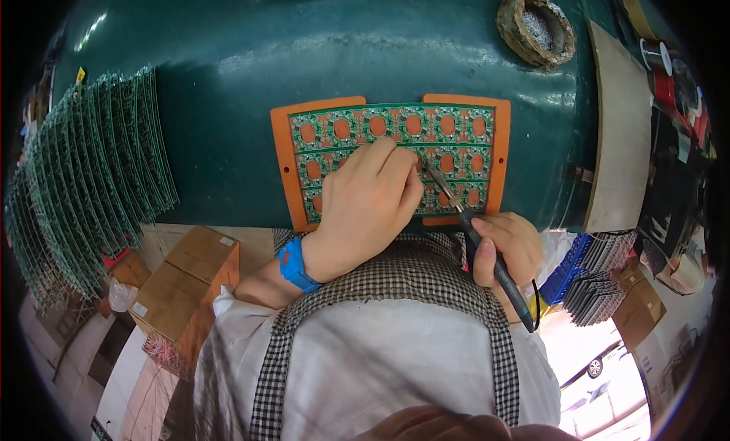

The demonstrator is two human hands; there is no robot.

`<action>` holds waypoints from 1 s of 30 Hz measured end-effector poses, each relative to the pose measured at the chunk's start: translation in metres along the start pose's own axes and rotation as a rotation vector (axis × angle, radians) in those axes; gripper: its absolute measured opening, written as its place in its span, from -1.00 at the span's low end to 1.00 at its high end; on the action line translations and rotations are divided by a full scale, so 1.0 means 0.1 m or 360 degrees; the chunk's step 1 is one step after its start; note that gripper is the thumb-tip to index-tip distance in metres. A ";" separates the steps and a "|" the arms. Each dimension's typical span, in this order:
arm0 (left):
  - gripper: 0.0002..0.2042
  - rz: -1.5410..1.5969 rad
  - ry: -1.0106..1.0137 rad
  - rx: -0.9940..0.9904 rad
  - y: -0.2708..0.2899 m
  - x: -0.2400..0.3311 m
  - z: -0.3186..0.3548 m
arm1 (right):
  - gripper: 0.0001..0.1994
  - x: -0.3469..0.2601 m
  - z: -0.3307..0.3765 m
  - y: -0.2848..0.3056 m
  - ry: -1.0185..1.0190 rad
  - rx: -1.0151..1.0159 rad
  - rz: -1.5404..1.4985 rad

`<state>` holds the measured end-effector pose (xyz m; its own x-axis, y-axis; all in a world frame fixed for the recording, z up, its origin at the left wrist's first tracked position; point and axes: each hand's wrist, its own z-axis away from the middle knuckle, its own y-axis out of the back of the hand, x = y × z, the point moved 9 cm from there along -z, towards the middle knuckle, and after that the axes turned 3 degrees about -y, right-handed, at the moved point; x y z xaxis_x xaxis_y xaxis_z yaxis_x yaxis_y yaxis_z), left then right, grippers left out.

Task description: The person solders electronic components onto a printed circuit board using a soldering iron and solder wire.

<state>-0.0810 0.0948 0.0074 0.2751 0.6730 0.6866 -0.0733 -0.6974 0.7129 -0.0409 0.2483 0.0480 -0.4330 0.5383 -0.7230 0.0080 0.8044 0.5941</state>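
Observation:
A green circuit board panel [411,142] with several rows of oval cutouts lies in an orange holder [287,148] on the table. My right hand [508,247] is wrapped round the dark handle of a soldering iron [498,270]. The iron slants up and left, its tip at the middle row of the panel, close to my left fingertips. Over the panel's middle rests my left hand [372,194], its fingers curled and pinched together. Whatever the left fingers hold, if anything, is hidden beneath them. A blue watch [295,264] is on my left wrist.
Many green circuit panels [99,167] stand in a row at the left. A crusty round pot [535,29] sits at the far right, near a pale board [620,129] and a solder wire spool [655,57]. Cardboard boxes [179,285] stand below the table's left side.

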 end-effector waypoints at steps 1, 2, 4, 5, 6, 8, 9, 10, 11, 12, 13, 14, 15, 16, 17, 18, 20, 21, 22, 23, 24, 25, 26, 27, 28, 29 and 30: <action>-0.89 -0.0012 -0.0010 0.0026 0.01 0.01 0.00 | -0.88 -0.01 0.00 -0.01 0.0003 0.0003 0.0001; -0.89 -0.0024 -0.0019 0.0053 0.02 0.02 0.00 | -0.88 -0.01 0.01 -0.01 -0.0001 0.0004 -0.0009; -0.89 -0.0055 -0.0042 0.0032 0.01 0.04 0.00 | -0.89 -0.01 0.04 -0.02 -0.0007 0.0011 -0.0007; -0.89 -0.0090 -0.0057 0.0010 0.01 0.05 0.00 | -0.89 0.02 0.05 0.00 -0.0054 0.0041 -0.0020; -0.89 -0.0099 -0.0058 0.0013 0.02 0.07 0.03 | -0.89 0.04 0.07 0.01 -0.0094 0.0070 -0.0048; -0.89 0.0053 0.0152 -0.0066 0.01 -0.01 0.13 | -0.90 0.05 0.12 0.07 -0.0100 0.0130 -0.0090; -0.89 0.0055 0.0151 -0.0067 0.01 -0.02 0.17 | -0.90 0.05 0.15 0.11 -0.0117 0.0184 -0.0113; -0.88 0.0097 0.0136 -0.0063 0.00 -0.03 0.21 | -0.90 0.04 0.16 0.12 -0.0117 0.0184 -0.0112; -0.88 0.0137 0.0122 -0.0059 0.00 -0.03 0.25 | -0.90 0.03 0.15 0.11 -0.0113 0.0170 -0.0076; -0.88 0.0136 0.0119 -0.0061 0.00 -0.02 0.25 | -0.89 0.02 0.14 0.11 -0.0109 0.0160 -0.0039; -0.87 0.0098 0.0062 0.0008 0.04 0.00 0.24 | -0.89 0.01 0.12 0.11 -0.0109 0.0164 -0.0039; -0.86 0.0061 0.0006 0.0076 0.09 0.04 0.24 | -0.88 0.00 0.09 0.07 -0.0111 0.0118 -0.0032; -0.86 0.0059 0.0003 0.0077 0.09 0.05 0.25 | -0.87 -0.01 0.07 0.04 -0.0110 0.0070 -0.0024; -0.87 0.0060 0.0022 0.0062 0.09 0.05 0.27 | -0.87 -0.01 0.06 0.03 -0.0109 0.0072 -0.0024; -0.87 0.0061 0.0042 0.0047 0.09 0.05 0.28 | -0.85 -0.01 0.06 0.02 -0.0105 0.0051 -0.0021; -0.87 0.0058 0.0041 0.0049 0.08 0.06 0.30 | -0.84 -0.01 0.06 0.00 -0.0097 0.0030 -0.0021; -0.87 0.0113 0.0050 0.0020 0.05 0.05 0.34 | -0.84 -0.03 0.08 0.00 -0.0093 0.0043 0.0000; -0.87 0.0113 0.0052 0.0020 0.05 0.05 0.35 | -0.83 -0.05 0.08 0.01 -0.0091 0.0055 0.0022; -0.87 0.0109 0.0026 -0.0005 0.03 0.07 0.36 | -0.83 -0.05 0.10 0.01 -0.0093 0.0052 0.0021; -0.88 0.0106 0.0001 -0.0031 0.02 0.09 0.37 | -0.83 -0.05 0.14 0.05 -0.0105 0.0103 -0.0037; -0.88 0.0109 0.0007 -0.0036 0.00 0.09 0.38 | -0.84 -0.06 0.20 0.09 -0.0121 0.0153 -0.0095; -0.88 0.0086 -0.0027 -0.0018 0.00 0.10 0.38 | -0.86 -0.05 0.28 0.11 -0.0190 0.0111 -0.0066; -0.88 0.0063 -0.0060 0.0000 0.00 0.12 0.39 | -0.86 -0.04 0.33 0.12 -0.0197 0.0105 -0.0067; -0.88 0.0065 -0.0057 -0.0008 -0.01 0.12 0.39 | -0.87 -0.05 0.37 0.13 -0.0145 0.0119 -0.0057; -0.88 0.0062 -0.0038 -0.0006 0.00 0.11 0.38 | -0.88 -0.08 0.40 0.14 -0.0092 0.0132 -0.0048; -0.88 0.0057 -0.0018 -0.0004 0.00 0.11 0.38 | -0.89 -0.10 0.39 0.12 -0.0079 0.0128 -0.0024; -0.88 0.0063 -0.0018 -0.0009 0.01 0.12 0.37 | -0.89 -0.10 0.37 0.11 -0.0085 0.0127 -0.0020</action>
<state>-0.0423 0.0934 0.0107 0.2828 0.6421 0.7126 -0.0900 -0.7219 0.6861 -0.0026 0.2609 0.0487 -0.3850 0.5389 -0.7492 0.0757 0.8275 0.5563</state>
